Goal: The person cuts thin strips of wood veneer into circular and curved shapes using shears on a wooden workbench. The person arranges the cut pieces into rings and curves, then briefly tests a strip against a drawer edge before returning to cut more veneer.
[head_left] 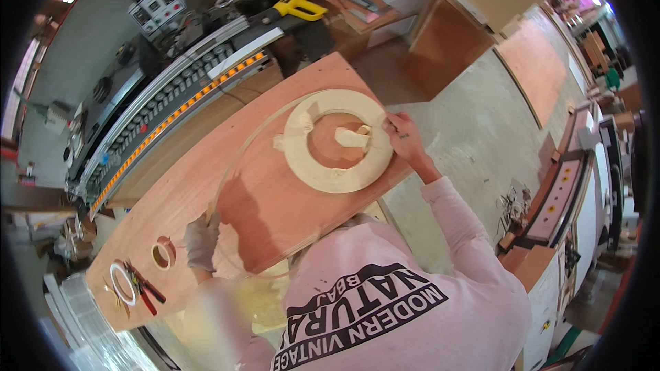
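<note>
A large flat roll of cream edge banding [302,158] lies on the reddish wooden board [275,223], with pieces of tape stuck across it. My bare right hand [407,139] grips its right rim, fingers closed around the edge. A loose strip from the roll bows out to the left in a wide loop. In my gloved left hand [201,242] the fingers are closed on this strip, its edge showing above them. Left of that hand are a small tape roll [163,254], a white ring [122,283] and red-handled pliers [148,287].
Beyond the board runs a long machine with a roller track [185,82] and a control box [157,7]. A yellow-handled tool [300,7] rests near its end. Wooden panels [443,48] stand at the back. Stacked boards [550,206] line the right side.
</note>
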### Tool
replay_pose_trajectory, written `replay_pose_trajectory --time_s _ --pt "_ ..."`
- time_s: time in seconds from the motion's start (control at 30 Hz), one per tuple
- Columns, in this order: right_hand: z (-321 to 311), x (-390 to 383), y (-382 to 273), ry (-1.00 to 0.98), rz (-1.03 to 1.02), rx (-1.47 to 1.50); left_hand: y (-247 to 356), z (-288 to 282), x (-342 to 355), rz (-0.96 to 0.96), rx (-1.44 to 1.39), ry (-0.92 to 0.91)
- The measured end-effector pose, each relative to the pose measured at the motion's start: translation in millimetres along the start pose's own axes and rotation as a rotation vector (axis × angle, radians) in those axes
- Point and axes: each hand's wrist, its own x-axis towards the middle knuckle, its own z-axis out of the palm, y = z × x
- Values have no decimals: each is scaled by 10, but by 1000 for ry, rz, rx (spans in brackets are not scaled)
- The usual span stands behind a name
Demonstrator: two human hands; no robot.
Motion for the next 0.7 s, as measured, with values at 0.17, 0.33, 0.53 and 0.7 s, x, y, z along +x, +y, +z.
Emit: replay_pose_trajectory --time_s 0.17,0.33,0.53,0.7 --pt "118 301 56 -13 13 -26 -151 116 -120 -85 243 188" --pt "150 444 -19 -67 51 -157 -505 81 -477 -257 11 61" --pt "302 348 -158 -14 59 -411 -723 279 -826 -306 24 329" --pt "267 424 -146 -81 59 -432 -822 164 -844 -479 -336 309"
